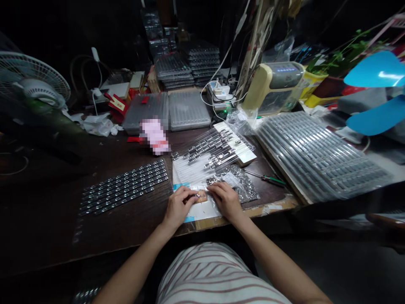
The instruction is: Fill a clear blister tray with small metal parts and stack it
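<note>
Clock reference: directions were read from the small brown block [202,196], with twelve pointing away from the wearer.
Left hand [177,207]: stood just beside the block at nine o'clock; thumb and forefinger were pinched narrow, holding a small metal piece [198,195].
Metal piece: was at the block's nine o'clock side, at the left fingertips.
Right hand [226,201]: stood at three o'clock, fingers bent and set close together near the block; whether they gripped anything could not be told at this scale.
White sheet [204,211]: lay beneath the block, with blue tape [189,219] at its near left corner.
Bag of metal parts [249,190]: lay between two and three o'clock, just beyond the right hand.
Green-handled screwdriver [276,181]: lay farther out in the same direction.
Clear tray [188,172]: sat at twelve o'clock, with dark and silver parts [204,147] in slanted rows.
Finished-looking rows [125,185]: lay at nine o'clock, on the dark table [47,219].
Filled trays [322,152]: rested well apart, toward two o'clock.
Fan [39,86]: stood at ten o'clock.
</note>
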A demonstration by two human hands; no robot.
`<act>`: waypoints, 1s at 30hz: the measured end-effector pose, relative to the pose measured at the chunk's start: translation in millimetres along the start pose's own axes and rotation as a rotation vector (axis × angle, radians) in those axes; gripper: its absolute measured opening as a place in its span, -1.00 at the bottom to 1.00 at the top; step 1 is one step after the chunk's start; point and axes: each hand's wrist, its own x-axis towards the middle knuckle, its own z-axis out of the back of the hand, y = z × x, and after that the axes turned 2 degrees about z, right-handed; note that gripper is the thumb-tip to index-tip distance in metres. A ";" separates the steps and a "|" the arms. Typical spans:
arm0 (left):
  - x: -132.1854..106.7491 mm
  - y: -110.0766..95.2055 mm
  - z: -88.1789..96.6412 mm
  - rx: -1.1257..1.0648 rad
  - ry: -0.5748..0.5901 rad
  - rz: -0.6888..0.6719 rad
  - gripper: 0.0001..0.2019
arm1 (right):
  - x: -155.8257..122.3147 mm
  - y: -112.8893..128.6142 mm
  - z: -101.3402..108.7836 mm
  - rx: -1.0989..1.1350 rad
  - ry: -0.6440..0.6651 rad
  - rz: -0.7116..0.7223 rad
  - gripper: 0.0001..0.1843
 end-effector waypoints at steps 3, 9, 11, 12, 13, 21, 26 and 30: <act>-1.6 -1.9 -5.6 0.023 -0.008 -0.024 -0.86 | 0.6 0.8 0.0 0.016 -0.002 -0.016 -0.87; -1.6 -2.7 -8.3 0.146 -0.009 -0.060 -0.87 | 1.7 2.8 0.3 -0.014 0.011 -0.006 -0.87; -1.1 -2.1 -8.2 0.167 0.002 -0.065 -0.87 | 1.2 2.1 -0.1 -0.016 0.009 -0.002 -0.87; -0.8 -2.0 -8.0 0.176 0.007 -0.064 -0.87 | 1.0 1.8 -0.2 -0.017 0.010 0.000 -0.88; -0.6 -1.9 -7.9 0.185 0.013 -0.063 -0.87 | 0.9 1.7 -0.3 -0.023 0.011 0.001 -0.88; -1.1 3.7 -6.5 0.062 -0.073 -0.044 -0.88 | 8.2 18.5 -8.7 -0.145 0.049 -0.036 -0.84; -1.2 6.8 -5.4 0.001 -0.157 0.002 -0.88 | 12.3 28.7 -19.9 -0.196 0.113 0.023 -0.90; -1.0 5.3 -5.3 -0.018 -0.160 0.026 -0.88 | 10.5 24.4 -14.1 -0.263 0.156 0.041 -0.80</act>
